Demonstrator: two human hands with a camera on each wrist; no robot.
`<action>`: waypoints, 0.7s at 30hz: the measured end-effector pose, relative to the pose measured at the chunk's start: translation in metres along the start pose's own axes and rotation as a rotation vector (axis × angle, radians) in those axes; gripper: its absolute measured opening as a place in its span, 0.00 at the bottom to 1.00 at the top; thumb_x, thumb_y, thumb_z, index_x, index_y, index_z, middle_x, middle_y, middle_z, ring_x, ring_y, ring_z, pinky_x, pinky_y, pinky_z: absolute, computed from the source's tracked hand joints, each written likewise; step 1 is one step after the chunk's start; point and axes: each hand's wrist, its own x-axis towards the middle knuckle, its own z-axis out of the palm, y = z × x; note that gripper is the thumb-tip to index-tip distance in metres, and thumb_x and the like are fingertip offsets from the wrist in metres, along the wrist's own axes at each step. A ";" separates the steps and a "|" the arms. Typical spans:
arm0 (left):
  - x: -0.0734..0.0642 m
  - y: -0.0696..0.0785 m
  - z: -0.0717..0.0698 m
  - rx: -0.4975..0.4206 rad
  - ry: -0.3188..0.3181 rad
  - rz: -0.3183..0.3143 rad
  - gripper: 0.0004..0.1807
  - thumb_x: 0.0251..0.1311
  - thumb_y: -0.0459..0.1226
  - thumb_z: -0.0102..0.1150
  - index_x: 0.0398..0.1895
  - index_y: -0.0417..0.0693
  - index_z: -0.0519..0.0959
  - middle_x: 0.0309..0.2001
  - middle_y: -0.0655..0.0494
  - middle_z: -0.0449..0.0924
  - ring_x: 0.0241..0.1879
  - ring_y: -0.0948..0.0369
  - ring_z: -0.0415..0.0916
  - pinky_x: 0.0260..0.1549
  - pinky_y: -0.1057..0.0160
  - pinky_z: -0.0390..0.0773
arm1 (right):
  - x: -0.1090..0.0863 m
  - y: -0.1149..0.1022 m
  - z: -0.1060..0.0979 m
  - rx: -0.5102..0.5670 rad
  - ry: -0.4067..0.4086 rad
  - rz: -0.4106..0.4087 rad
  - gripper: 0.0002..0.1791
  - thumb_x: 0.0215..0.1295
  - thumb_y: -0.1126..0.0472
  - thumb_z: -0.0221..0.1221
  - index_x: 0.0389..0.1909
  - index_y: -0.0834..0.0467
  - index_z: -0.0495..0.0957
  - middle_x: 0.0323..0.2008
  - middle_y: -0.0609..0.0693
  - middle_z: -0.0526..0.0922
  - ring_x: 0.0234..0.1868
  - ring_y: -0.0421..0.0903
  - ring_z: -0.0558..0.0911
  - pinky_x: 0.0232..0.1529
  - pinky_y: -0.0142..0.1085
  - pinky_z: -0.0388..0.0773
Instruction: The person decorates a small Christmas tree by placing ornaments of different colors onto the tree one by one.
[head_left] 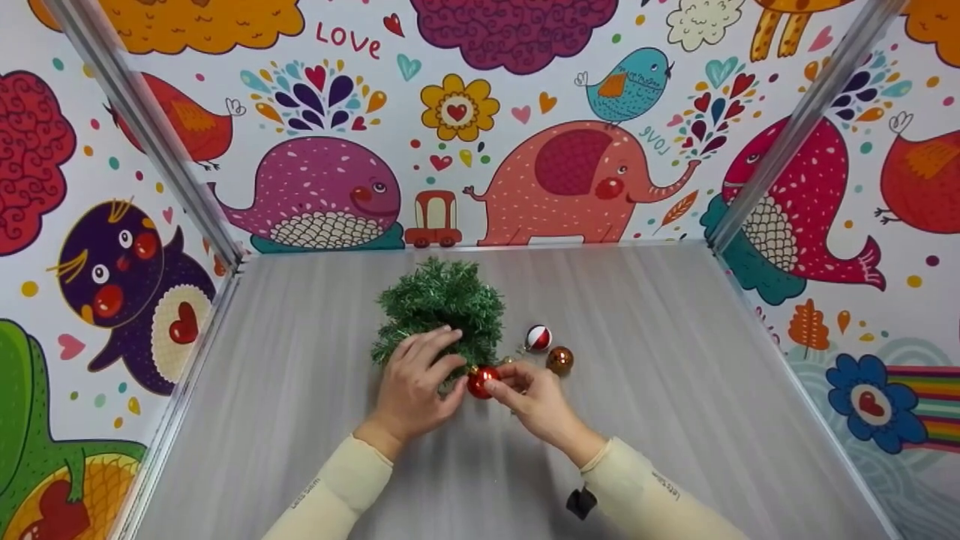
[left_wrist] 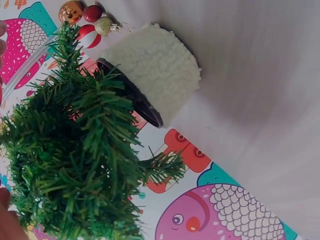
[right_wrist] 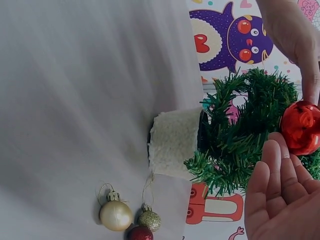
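Note:
A small green artificial Christmas tree (head_left: 442,292) stands on the table, its white fluffy pot (right_wrist: 175,142) showing in both wrist views. My right hand (head_left: 544,401) pinches a shiny red Christmas bauble (head_left: 482,382) between thumb and fingers at the near side of the branches. In the right wrist view the red bauble (right_wrist: 301,128) sits above the right palm. My left hand (head_left: 420,382) lies over the tree's near left side, fingers spread and slightly bent among the branches. Its thumb and forefinger are apart, close to the bauble's top.
Right of the tree lie a red-and-white bauble (head_left: 538,337) and an orange-gold one (head_left: 559,360). Near the pot are a pale gold bauble (right_wrist: 116,215), a glittery gold one (right_wrist: 149,220) and a dark red one (right_wrist: 140,233). Printed panels (head_left: 450,165) border the grey table (head_left: 285,375).

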 end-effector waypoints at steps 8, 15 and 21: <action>0.000 0.001 0.000 -0.002 0.003 0.035 0.06 0.48 0.38 0.69 0.30 0.48 0.85 0.58 0.47 0.79 0.59 0.50 0.75 0.56 0.50 0.71 | 0.001 0.000 0.000 0.006 -0.009 -0.015 0.10 0.67 0.64 0.63 0.44 0.67 0.82 0.33 0.57 0.84 0.29 0.45 0.81 0.26 0.31 0.77; -0.002 0.001 0.001 -0.025 -0.003 -0.008 0.03 0.49 0.37 0.70 0.28 0.48 0.86 0.57 0.49 0.80 0.59 0.52 0.75 0.56 0.50 0.71 | 0.000 -0.001 0.000 0.007 -0.028 -0.016 0.11 0.68 0.63 0.63 0.44 0.67 0.81 0.34 0.57 0.85 0.30 0.49 0.82 0.27 0.31 0.76; -0.004 0.002 0.002 -0.042 0.014 -0.027 0.02 0.49 0.36 0.68 0.25 0.49 0.84 0.56 0.49 0.81 0.59 0.52 0.76 0.56 0.50 0.71 | -0.001 0.003 0.000 -0.004 -0.031 -0.019 0.10 0.68 0.63 0.62 0.44 0.66 0.81 0.33 0.56 0.84 0.31 0.45 0.82 0.27 0.32 0.77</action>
